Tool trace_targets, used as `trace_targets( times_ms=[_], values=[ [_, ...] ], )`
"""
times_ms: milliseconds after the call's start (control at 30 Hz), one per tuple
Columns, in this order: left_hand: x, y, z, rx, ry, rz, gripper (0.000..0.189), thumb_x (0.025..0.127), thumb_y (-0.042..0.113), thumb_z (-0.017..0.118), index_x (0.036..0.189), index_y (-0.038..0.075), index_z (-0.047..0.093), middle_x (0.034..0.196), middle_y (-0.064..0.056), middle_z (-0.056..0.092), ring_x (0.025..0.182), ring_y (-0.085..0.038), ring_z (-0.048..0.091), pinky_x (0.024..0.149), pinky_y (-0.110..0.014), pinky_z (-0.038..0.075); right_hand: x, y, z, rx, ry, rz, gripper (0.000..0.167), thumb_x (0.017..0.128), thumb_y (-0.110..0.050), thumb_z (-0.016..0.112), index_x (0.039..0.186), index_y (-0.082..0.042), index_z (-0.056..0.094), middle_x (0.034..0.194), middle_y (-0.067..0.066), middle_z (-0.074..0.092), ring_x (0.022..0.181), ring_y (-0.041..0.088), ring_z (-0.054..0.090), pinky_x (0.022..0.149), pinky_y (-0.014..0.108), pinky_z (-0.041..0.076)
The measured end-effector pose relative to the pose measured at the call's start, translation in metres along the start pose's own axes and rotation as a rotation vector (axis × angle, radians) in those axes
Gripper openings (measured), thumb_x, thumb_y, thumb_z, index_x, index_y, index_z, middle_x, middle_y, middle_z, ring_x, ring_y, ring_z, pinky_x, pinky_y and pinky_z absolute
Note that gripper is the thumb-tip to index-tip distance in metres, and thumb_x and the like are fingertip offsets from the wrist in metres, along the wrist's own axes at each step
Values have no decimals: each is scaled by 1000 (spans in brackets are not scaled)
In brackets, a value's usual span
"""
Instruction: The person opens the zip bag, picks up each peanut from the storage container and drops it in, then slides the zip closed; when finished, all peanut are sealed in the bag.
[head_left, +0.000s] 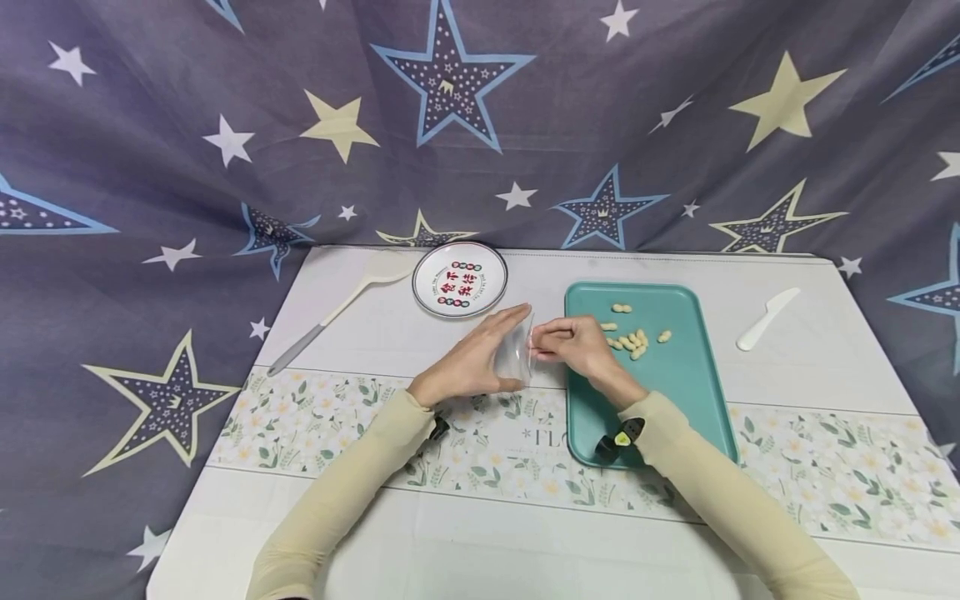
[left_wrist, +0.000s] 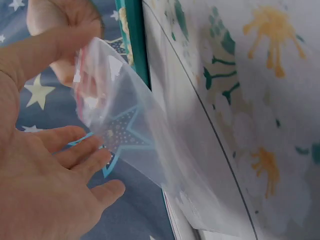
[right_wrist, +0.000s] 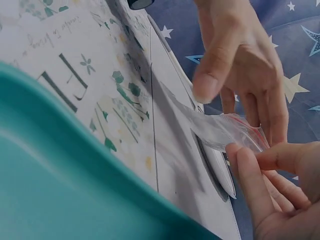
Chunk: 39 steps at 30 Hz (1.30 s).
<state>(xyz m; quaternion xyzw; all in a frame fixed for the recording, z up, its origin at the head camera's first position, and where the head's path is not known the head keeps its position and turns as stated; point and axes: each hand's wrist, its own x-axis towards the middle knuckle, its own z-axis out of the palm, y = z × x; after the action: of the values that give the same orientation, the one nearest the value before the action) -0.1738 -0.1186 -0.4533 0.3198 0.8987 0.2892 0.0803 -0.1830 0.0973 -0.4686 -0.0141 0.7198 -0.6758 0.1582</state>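
A clear zip bag (left_wrist: 135,120) with a red strip along its mouth hangs between the two hands above the table. My right hand (head_left: 577,343) pinches the bag by its red-striped edge, thumb against fingers, as the right wrist view shows. On the other side, my left hand (head_left: 474,357) is spread around the bag, its thumb held apart from the fingers. In the right wrist view the left fingers (right_wrist: 277,112) lie behind the bag's mouth. Close to the right hand, several unshelled peanuts (head_left: 628,342) lie on a teal tray (head_left: 660,408).
Behind the left hand stands a white plate (head_left: 480,293) with red characters. A spatula (head_left: 330,315) with a grey handle lies at the left, its head beside the plate. At the right lies a white plastic knife (head_left: 768,319). A star-patterned curtain (head_left: 480,192) hangs along the table's back edge.
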Motion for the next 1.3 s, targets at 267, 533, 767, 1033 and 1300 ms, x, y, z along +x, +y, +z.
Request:
trace_targets(
  times_ms=[267, 533, 767, 1033, 1300],
  values=[
    [6, 0, 5, 63, 57, 27, 125, 69, 45, 98, 165, 10, 25, 171, -8, 32, 159, -27, 30, 136, -47, 9, -5, -5, -3, 13, -44, -5, 28, 98, 0, 68, 120, 17, 68, 103, 24, 79, 75, 8, 78, 77, 27, 65],
    [9, -2, 6, 47, 96, 55, 113, 70, 48, 96, 159, 12, 36, 158, -4, 48, 151, -23, 42, 136, -43, 14, -6, -7, -4, -6, -79, -2, 30, 98, -2, 69, 121, 16, 69, 103, 23, 79, 75, 8, 78, 76, 27, 66],
    [9, -2, 6, 60, 149, 72, 104, 71, 52, 94, 154, 14, 44, 151, -1, 53, 143, -22, 49, 126, -46, 36, -4, -7, -6, -1, -78, -9, 27, 97, -1, 70, 119, 15, 70, 96, 16, 81, 74, 8, 77, 74, 26, 65],
    [8, 0, 4, 61, 169, 50, 104, 73, 54, 92, 155, 12, 44, 148, -2, 55, 140, -23, 52, 120, -48, 44, -7, -13, -11, -96, -43, -61, 27, 98, -3, 68, 121, 13, 70, 110, 26, 77, 82, 15, 79, 87, 44, 64],
    [9, -1, 4, 63, 196, 47, 107, 72, 59, 90, 157, 15, 42, 149, -3, 56, 140, -23, 52, 118, -46, 47, -12, -25, -14, -210, 10, -148, 20, 96, -4, 73, 110, 8, 73, 100, 27, 77, 81, 26, 79, 84, 50, 64]
  ],
)
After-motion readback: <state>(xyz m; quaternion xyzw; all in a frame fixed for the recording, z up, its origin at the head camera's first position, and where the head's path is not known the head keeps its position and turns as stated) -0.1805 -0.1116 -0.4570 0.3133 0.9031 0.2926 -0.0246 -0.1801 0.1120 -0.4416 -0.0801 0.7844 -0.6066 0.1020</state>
